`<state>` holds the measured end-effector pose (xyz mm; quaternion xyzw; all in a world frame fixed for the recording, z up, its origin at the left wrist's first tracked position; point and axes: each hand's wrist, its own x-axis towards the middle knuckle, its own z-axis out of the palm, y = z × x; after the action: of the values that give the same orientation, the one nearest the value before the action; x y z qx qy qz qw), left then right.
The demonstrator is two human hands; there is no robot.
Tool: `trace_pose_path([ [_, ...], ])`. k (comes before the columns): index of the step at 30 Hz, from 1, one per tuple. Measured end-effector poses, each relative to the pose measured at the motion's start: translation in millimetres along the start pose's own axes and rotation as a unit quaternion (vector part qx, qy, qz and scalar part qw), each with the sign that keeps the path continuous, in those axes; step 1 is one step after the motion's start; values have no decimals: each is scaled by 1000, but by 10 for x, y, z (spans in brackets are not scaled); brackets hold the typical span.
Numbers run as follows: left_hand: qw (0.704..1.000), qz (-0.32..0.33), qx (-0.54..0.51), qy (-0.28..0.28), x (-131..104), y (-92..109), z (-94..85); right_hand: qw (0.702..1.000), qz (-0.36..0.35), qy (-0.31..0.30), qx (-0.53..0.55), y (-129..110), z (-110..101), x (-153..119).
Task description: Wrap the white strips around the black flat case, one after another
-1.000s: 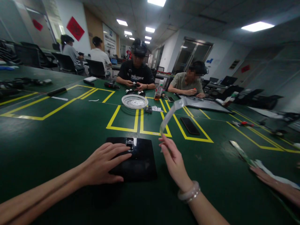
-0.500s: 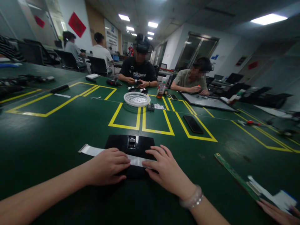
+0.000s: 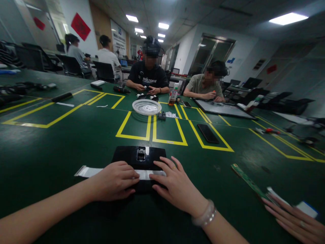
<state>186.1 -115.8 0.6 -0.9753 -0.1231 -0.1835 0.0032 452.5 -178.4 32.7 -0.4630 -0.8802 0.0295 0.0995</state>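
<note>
A flat white ribbon cable lies across a glossy black plate on the green table. My left hand rests on the cable with fingers bent and close together, their tips at its middle; whether it pinches the cable is unclear. The cable's left end, with a connector, sticks out beyond that hand. My right hand has its fingers spread, the fingertips touching the cable's right part and the plate. A square socket shows in the plate's upper part.
A green circuit board lies at the right beside another person's hand. Further back are a black phone, a white round basket, a bottle and a large panel. Two people sit across the table.
The ribbon cable has shifted left, and more of its connector end shows. My right hand has moved slightly left. The other person's hand at the right has reached further in over the white cable there.
</note>
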Motion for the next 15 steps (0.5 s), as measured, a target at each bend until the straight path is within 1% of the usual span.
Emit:
trace_pose_path([
  [3, 1000, -22, 1, -7, -6, -9, 0, 1000, 0, 6, 3, 0, 0, 3],
  [7, 992, -116, 23, -42, -21, -66, 1, 999, -7, 33, 13, 27, -25, 11],
  [9, 987, -144, 10, -67, -25, -98, 4, 999, -3, 49, 18, 44, -37, 10],
  [11, 985, -152, -11, -76, -19, -114, 9, 998, -1, 66, 19, 58, -42, 7],
  [15, 986, -153, -28, -66, 8, -112, -8, 994, -10, 109, 19, 71, -29, 2],
])
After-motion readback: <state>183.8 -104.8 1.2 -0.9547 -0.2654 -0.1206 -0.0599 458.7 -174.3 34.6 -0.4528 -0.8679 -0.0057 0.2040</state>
